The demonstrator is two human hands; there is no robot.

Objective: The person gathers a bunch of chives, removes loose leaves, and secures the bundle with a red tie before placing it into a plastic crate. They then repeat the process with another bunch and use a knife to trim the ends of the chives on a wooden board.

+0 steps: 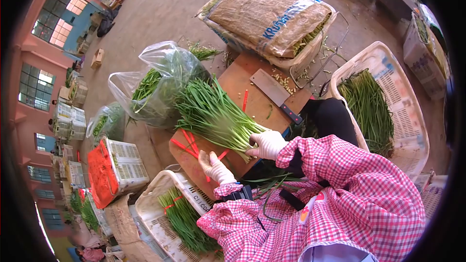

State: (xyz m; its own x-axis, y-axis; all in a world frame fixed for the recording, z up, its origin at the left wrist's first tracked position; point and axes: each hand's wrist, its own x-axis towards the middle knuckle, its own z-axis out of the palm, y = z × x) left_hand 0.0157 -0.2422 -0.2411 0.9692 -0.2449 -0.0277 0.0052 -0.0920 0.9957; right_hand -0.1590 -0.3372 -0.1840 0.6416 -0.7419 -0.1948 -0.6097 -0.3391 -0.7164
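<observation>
A large bunch of long green stalks [218, 116] lies across the wooden board [238, 75], its pale ends toward me. My right hand [267, 144], wrapped in white at the wrist, grips those pale ends. Red strips [188, 141] lie on the board at the left of the bunch. Beside them is my left hand [213, 167], its fingers near a red strip; whether they pinch it is hard to tell. A cleaver [275, 94] with a dark handle rests on the board beyond the bunch, next to small cut pieces [284, 82].
Clear plastic bags [170, 63] of greens stand left of the board. A covered crate [267, 17] sits behind it. White crates with green stalks flank me at the right [405, 106] and lower left [150, 204]. A red-covered crate [128, 165] stands farther left.
</observation>
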